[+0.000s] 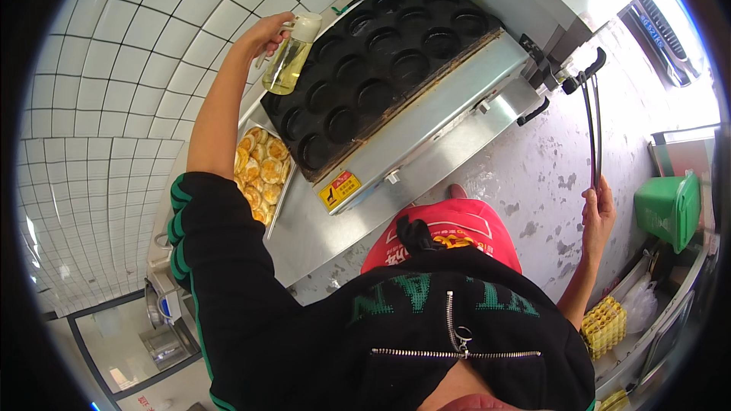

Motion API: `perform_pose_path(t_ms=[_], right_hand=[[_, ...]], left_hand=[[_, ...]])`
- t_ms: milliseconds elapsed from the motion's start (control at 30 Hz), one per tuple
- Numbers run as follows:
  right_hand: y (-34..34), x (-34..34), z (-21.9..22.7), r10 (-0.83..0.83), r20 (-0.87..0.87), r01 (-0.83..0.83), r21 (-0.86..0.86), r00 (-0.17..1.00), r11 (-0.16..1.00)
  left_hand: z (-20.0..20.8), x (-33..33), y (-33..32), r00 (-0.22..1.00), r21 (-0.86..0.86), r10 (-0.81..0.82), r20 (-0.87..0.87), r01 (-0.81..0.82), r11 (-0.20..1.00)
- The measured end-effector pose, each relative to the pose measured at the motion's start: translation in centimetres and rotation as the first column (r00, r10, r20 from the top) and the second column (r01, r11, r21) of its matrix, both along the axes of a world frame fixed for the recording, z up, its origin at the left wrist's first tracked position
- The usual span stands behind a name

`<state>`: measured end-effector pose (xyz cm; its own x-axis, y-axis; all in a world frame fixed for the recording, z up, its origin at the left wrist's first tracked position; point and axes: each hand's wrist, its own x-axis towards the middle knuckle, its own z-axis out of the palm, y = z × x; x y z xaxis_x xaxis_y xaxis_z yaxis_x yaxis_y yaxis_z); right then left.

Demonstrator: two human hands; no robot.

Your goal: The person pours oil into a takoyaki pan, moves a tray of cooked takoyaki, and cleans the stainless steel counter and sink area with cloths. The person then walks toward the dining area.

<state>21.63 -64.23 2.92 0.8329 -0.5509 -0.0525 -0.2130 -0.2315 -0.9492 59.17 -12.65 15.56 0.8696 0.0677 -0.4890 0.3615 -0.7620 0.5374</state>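
Observation:
At the left end of the griddle, my left hand (272, 36) is closed on the handle of a clear oil bottle (286, 67) with a cream cap and yellow oil inside. The bottle overlaps the griddle's left edge in view; whether any oil is flowing out cannot be made out. The black griddle (362, 106) has rows of round wells showing bare black surfaces. Out to the right, over the floor, my right hand (600, 209) grips long dark tongs (594, 133) that point away from me. Their far ends overlap a black handle (592, 67).
A metal tray (280, 196) of golden round cakes (263, 167) stands left of the griddle on a steel counter (301, 240). White tiles (137, 53) line the left wall. To the right are a green bin (666, 205), yellow egg trays (605, 323) and a plastic bag (640, 304).

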Motion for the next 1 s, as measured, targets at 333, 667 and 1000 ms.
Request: perform_pose_path(t_ms=[333, 667, 1000], right_hand=[[-2.7, 0.1, -0.4, -0.066, -0.019, 0.067, 0.033, 0.998, 0.997], [-3.4, 0.3, -0.2, -0.071, -0.033, 0.071, 0.021, 0.997, 0.997], [-3.2, 1.0, 0.1, -0.056, -0.057, 0.057, 0.003, 0.997, 0.998]], left_hand=[[-0.4, 1.8, -3.0, 0.995, 0.043, -0.074, -0.069, 0.077, 0.996], [-0.6, 2.2, -2.7, 0.986, 0.118, -0.144, -0.082, 0.153, 0.981], [0.2, 1.7, -3.6, 0.991, 0.118, -0.135, 0.007, 0.133, 0.984]])
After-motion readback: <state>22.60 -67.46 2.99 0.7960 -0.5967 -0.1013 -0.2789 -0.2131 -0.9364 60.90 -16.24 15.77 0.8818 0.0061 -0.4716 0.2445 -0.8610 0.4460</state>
